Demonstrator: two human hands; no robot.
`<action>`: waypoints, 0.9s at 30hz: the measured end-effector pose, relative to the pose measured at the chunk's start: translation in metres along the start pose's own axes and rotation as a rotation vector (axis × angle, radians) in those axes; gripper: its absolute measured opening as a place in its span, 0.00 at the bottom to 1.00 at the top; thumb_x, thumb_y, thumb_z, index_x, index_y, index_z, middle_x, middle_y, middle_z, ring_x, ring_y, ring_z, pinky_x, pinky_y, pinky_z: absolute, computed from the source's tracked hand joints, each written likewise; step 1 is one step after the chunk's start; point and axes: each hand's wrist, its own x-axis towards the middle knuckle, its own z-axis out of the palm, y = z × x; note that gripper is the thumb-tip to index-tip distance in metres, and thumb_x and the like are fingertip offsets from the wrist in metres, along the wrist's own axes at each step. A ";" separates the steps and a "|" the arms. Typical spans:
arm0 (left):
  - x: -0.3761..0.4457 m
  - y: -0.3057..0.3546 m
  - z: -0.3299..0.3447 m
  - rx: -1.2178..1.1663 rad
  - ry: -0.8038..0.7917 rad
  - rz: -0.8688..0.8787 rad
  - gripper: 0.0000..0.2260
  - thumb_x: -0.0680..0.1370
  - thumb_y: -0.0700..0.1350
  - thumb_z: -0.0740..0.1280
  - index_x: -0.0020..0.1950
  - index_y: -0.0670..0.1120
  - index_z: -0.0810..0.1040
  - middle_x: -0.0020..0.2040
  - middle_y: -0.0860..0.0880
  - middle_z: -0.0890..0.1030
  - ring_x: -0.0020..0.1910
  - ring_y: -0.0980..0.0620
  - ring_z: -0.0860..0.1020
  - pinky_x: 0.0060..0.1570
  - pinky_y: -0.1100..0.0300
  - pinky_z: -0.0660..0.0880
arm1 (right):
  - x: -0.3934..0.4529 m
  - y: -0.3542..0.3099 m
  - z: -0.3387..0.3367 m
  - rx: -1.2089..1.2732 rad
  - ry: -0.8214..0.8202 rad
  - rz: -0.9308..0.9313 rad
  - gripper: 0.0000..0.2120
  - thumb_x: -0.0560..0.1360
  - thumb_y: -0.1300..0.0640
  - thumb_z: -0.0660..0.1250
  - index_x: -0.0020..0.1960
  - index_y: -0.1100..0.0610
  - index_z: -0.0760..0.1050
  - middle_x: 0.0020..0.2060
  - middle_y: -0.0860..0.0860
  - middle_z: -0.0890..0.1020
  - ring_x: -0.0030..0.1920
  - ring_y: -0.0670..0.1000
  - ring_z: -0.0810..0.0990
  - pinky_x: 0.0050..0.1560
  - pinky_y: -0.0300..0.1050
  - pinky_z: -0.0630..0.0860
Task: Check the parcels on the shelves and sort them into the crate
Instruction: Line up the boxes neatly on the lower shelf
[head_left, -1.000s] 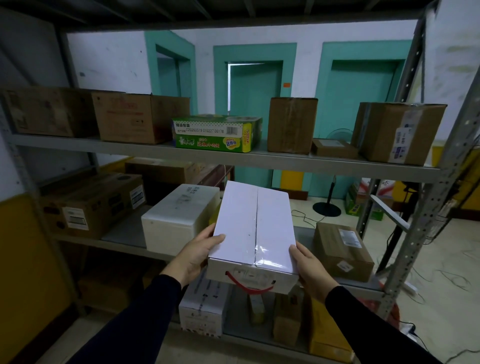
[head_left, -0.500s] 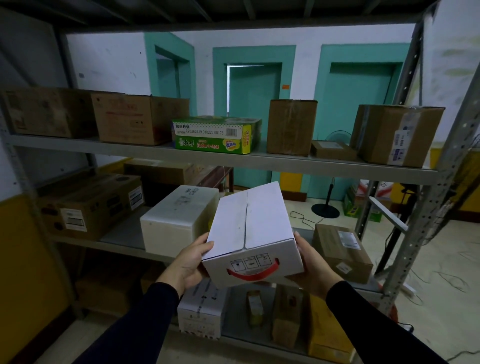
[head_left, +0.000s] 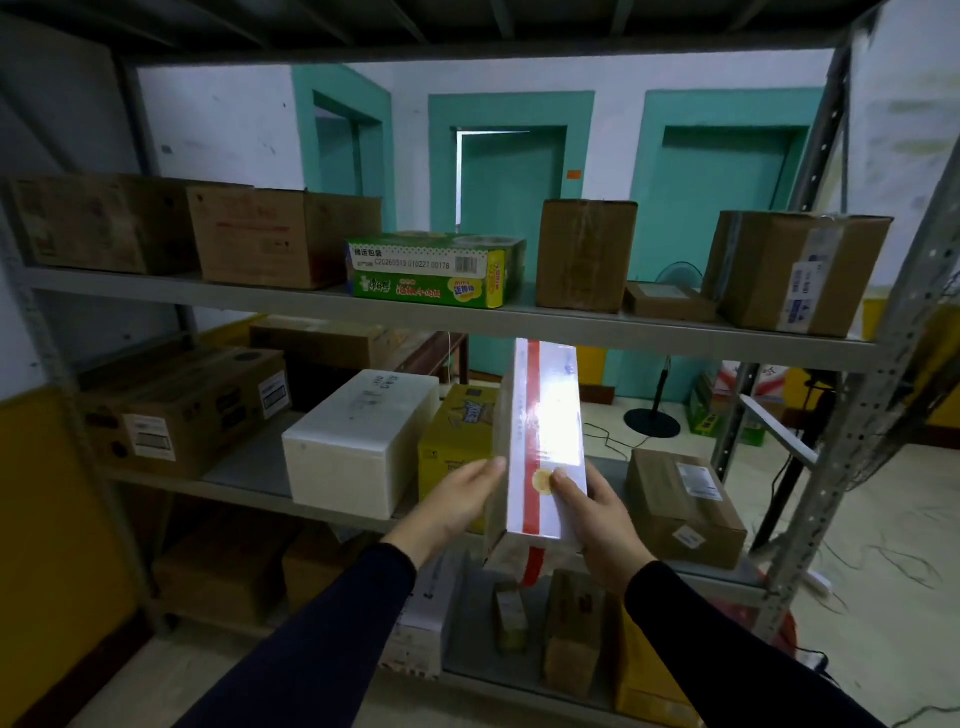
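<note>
Steel shelving behind; right hand grips white red-striped parcel on edge, left hand flat against it, apparently inspecting a side.

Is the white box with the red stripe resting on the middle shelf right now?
No. The white box is held in the air in front of the shelves between the left hand and right hand.

White parcel, red stripe; upright on end; before middle shelf

White box — between both hands
</note>
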 end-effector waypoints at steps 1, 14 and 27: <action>0.000 0.002 0.002 0.011 -0.029 0.026 0.19 0.83 0.57 0.57 0.73 0.54 0.69 0.61 0.55 0.76 0.60 0.54 0.75 0.53 0.61 0.74 | -0.001 0.000 0.002 -0.005 -0.010 -0.024 0.18 0.80 0.54 0.68 0.68 0.51 0.73 0.52 0.53 0.86 0.51 0.55 0.87 0.46 0.50 0.84; 0.003 -0.013 0.004 0.083 -0.045 0.099 0.19 0.84 0.48 0.60 0.76 0.55 0.67 0.67 0.52 0.78 0.64 0.54 0.77 0.62 0.54 0.77 | -0.005 -0.002 0.004 0.010 -0.016 -0.072 0.20 0.78 0.57 0.71 0.68 0.48 0.74 0.53 0.50 0.87 0.52 0.56 0.87 0.49 0.54 0.84; 0.003 -0.015 -0.003 0.033 -0.024 0.055 0.17 0.85 0.47 0.59 0.74 0.54 0.70 0.61 0.54 0.81 0.55 0.61 0.80 0.42 0.70 0.77 | 0.004 -0.003 0.010 -0.009 -0.027 0.034 0.15 0.84 0.47 0.58 0.68 0.49 0.75 0.54 0.53 0.86 0.53 0.58 0.86 0.58 0.58 0.82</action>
